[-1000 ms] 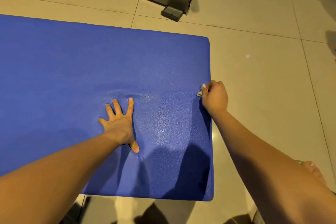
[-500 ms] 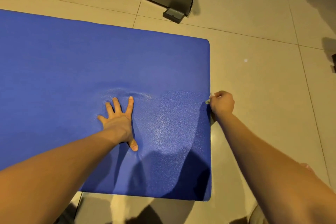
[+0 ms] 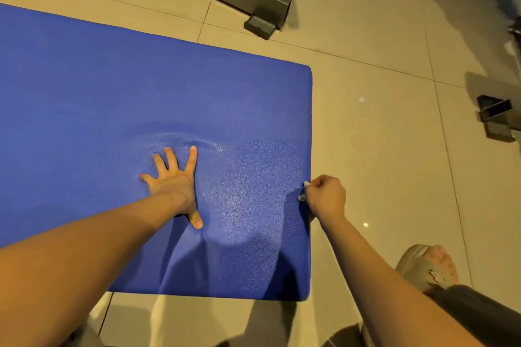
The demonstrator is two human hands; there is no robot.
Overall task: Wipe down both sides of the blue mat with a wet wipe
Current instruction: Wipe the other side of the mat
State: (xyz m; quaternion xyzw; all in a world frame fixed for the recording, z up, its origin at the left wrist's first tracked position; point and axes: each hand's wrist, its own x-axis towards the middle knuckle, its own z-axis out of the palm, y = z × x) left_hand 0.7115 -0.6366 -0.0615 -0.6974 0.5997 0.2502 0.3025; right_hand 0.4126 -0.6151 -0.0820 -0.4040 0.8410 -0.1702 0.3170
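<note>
The left hand [image 3: 173, 182] presses flat on the blue mat [image 3: 112, 98], fingers spread wide; at its 3 o'clock, the right hand [image 3: 327, 196] clenches what seems a wet wipe [image 3: 301, 198] against the mat's edge.

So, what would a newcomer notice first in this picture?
The large blue textured mat fills the left of the beige tiled floor. The left hand presses flat on it with spread fingers, while the right hand grips a small pale wet wipe at the mat's right edge.
</note>
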